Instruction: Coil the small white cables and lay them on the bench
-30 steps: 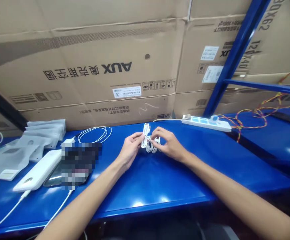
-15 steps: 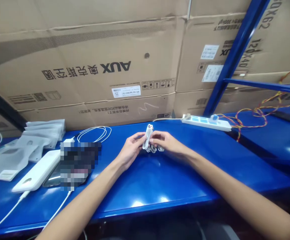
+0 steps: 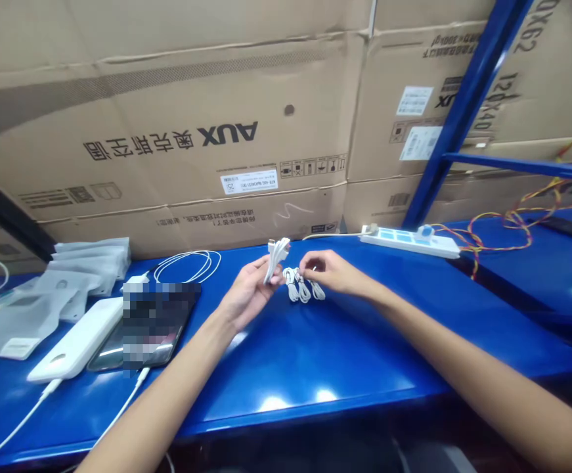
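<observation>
My left hand (image 3: pixel 252 289) is closed on a folded white charging cable (image 3: pixel 276 259), held up with its plug ends at the top. Under and beside my right hand (image 3: pixel 332 270), several small coiled white cables (image 3: pixel 304 291) lie in a row on the blue shelf surface (image 3: pixel 354 341). The fingers of my right hand are pinched together at the back of that row. Whether they grip a cable end or some small thing there is hidden.
On the left lie a white power bank (image 3: pixel 76 341), a dark phone (image 3: pixel 152 335) and several frosted pouches (image 3: pixel 91 263). A white power strip (image 3: pixel 408 242) with yellow-red wires (image 3: pixel 500 230) sits at the back right. Large cardboard boxes (image 3: pixel 167 85) stand behind, beside a blue post (image 3: pixel 456 118).
My hands have moved apart. The left has shifted a little left with the folded cable, which my right hand has let go. The coiled cables behind it now show.
</observation>
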### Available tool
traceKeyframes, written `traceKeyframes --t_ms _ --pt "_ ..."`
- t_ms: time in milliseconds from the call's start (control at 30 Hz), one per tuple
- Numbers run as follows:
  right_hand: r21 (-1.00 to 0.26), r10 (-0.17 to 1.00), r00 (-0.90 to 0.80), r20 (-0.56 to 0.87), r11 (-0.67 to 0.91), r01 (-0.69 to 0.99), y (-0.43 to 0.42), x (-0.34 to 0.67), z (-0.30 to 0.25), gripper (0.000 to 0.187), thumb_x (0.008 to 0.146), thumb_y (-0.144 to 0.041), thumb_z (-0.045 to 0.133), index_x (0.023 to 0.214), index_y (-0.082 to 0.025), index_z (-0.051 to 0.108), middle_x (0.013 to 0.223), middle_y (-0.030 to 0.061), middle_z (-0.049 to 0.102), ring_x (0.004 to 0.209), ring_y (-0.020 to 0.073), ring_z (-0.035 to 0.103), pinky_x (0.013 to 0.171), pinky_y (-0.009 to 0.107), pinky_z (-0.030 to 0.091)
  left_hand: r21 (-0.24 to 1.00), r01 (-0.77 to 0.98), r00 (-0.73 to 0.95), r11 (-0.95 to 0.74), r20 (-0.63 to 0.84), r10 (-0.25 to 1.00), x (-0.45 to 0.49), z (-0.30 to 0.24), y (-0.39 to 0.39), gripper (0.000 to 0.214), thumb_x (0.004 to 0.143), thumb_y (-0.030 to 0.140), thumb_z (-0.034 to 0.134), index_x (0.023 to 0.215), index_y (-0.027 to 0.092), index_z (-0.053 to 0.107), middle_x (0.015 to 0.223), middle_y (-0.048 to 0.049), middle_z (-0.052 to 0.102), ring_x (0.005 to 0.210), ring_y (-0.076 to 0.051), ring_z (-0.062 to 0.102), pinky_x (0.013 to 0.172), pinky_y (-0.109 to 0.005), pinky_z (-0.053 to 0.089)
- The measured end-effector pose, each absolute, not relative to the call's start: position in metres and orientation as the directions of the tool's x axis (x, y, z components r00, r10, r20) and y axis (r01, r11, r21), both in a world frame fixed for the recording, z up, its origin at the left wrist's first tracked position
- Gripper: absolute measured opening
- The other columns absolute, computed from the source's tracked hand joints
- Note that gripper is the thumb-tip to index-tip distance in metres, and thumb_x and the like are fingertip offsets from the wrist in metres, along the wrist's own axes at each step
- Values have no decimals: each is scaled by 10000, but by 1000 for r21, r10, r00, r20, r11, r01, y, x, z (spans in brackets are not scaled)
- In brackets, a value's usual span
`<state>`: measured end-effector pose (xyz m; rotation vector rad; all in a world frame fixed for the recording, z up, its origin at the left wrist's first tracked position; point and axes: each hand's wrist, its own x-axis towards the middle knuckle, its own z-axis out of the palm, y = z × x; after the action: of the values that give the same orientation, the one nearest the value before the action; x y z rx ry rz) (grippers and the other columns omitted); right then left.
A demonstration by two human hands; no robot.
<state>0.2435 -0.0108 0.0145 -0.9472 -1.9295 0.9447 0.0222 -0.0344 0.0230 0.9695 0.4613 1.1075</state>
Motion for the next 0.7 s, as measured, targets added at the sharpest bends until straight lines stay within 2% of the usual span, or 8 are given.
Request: traceKeyframes --t_ms 167,267,367,433,533,600,633,700 --pt "-623 850 -399 345 525 580 6 222 10 147 857 -142 678 765 -217 766 878 59 751 879 226 669 834 364 528 820 -567 341 75 151 928 17 27 -31 124 873 150 768 979 143 704 783 5 569 648 -79 477 670 -214 464" --pt "-587 874 -368 318 486 647 20 198 4 94 806 -172 751 722 -212 765 854 86 712 943 265 645 857 386 530 842 -530 361 104 113 926 17 22 -30 133 904 212 750 1001 157 677 836 -13 611 654 -94 517 670 -243 476" --pt "-570 897 -346 277 443 692 31 183 -3 173 724 -164 817 599 -196 701 784 79 658 903 267 627 833 400 526 846 -513 397 145 85 914 20 16 -31 148 910 234 739 1020 167 667 860 -22 629 654 -105 529 650 -257 459" --pt "-566 902 -325 285 432 702 31 183 -5 171 717 -141 815 606 -180 692 817 86 654 938 278 619 861 424 515 839 -518 406 169 68 911 23 13 -32 161 901 236 744 1023 170 662 854 -20 623 645 -107 522 635 -262 444" --pt "-579 890 -300 343 452 679 20 196 -3 50 842 -158 714 814 -181 749 985 108 686 1049 283 604 931 443 494 828 -530 389 181 48 920 27 11 -34 175 892 233 748 1019 167 647 860 -26 619 658 -120 537 637 -279 448" --pt "-622 877 -304 373 479 619 8 207 2 132 945 -217 606 898 -207 729 987 84 709 987 234 630 888 388 515 819 -544 374 183 42 926 29 11 -35 148 906 229 730 1000 166 634 871 -31 619 679 -130 556 652 -289 460" --pt "-733 874 -299 383 484 478 1 211 4 162 984 -260 565 933 -216 713 983 75 728 930 215 650 839 364 524 809 -555 377 195 36 926 31 12 -36 130 921 242 715 981 167 628 861 -30 612 675 -130 553 653 -289 463" --pt "-847 873 -302 384 463 261 -11 215 8 168 981 -357 594 927 -225 683 947 58 744 877 205 668 782 341 530 784 -573 410 241 20 912 34 12 -38 157 959 312 682 955 166 624 819 -19 582 638 -116 513 627 -277 452"
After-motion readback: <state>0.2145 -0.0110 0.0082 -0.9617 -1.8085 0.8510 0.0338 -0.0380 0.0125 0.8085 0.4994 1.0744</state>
